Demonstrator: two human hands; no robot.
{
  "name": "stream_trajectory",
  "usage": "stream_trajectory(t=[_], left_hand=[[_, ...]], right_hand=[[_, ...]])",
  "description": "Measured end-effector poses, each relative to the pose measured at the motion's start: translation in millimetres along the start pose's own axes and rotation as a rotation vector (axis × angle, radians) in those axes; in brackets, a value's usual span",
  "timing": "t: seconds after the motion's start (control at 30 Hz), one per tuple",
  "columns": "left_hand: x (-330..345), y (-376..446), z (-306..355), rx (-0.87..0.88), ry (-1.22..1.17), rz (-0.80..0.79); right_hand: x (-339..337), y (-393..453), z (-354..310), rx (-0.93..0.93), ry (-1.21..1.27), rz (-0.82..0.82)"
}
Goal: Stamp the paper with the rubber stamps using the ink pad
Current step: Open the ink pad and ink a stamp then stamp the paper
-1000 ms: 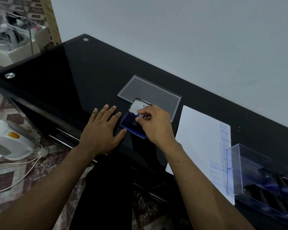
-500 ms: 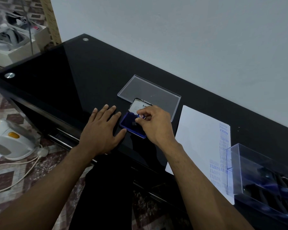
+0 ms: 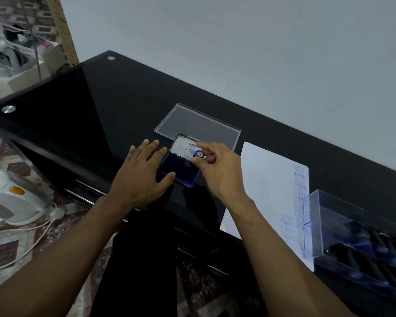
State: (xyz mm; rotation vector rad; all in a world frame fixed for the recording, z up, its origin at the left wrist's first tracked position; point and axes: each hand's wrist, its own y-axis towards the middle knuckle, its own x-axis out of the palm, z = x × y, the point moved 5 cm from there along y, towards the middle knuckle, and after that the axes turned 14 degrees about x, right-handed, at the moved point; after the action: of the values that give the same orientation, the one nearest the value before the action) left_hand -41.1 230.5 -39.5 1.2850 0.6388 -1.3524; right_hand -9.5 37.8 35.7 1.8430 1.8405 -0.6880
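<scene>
Right now the right hand (image 3: 217,170) pinches a small rubber stamp (image 3: 198,154) between the thumb and the first fingers. The stamp has a round blue top with a red mark on it. It sits over the far right part of the ink pad (image 3: 180,171), but I cannot tell if it touches the ink.

The ink pad is a blue tray with its lid (image 3: 184,147) flipped open at the back (the lid has a white label with some writing). The left hand (image 3: 142,177) lies flat on the black table (image 3: 82,115) with its fingers straight. Its fingertips and thumb touch the left side of the ink pad.

Just behind the ink pad lies a clear plastic lid (image 3: 199,124), flat on the table. To the right of the right hand is the white paper (image 3: 268,184). It has blue stamped words down its right edge. A clear box (image 3: 361,236) with more stamps in it sits on the paper's right edge.

Down on the floor at the left is a white kettle (image 3: 12,197) with a cord.
</scene>
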Motion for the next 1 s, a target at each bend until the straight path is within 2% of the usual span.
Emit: stream_trajectory(t=[0.17,0.53,1.0], left_hand=[[1,22,49,0.087,-0.038,0.008],[41,58,164,0.319,-0.138,-0.058],[79,76,232,0.379,-0.161,-0.183]], right_hand=[[-44,-13,26,0.008,0.007,0.1],[-158,-47,112,0.164,-0.043,0.31],[-196,-62,154,0.236,-0.113,0.345]])
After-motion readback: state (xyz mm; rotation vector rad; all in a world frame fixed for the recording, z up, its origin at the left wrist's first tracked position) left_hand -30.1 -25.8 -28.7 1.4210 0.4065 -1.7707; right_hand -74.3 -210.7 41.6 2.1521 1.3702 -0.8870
